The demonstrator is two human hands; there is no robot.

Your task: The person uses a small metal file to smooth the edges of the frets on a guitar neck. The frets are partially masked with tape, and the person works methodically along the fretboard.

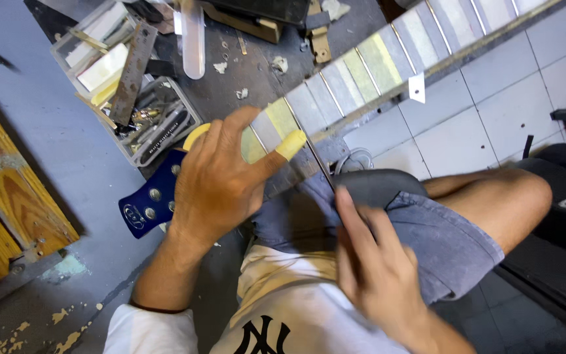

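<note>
A guitar neck (388, 56) lies across my lap, its fretboard covered with strips of grey and yellow tape between metal frets. Its dark blue headstock (149, 200) points to the lower left. My left hand (221, 177) grips the neck near the headstock, with a yellow cover on the thumb tip. My right hand (375, 262), blurred, holds a thin dark tool (316, 157) whose tip rests against a fret beside my left thumb.
A clear plastic box (158, 128) of small parts and a metal ruler (132, 72) sit on the grey workbench (47, 144). A wooden block (8, 196) stands at the left. White floor tiles (492, 105) show at the right, a dark bag (565, 190) beside my knee.
</note>
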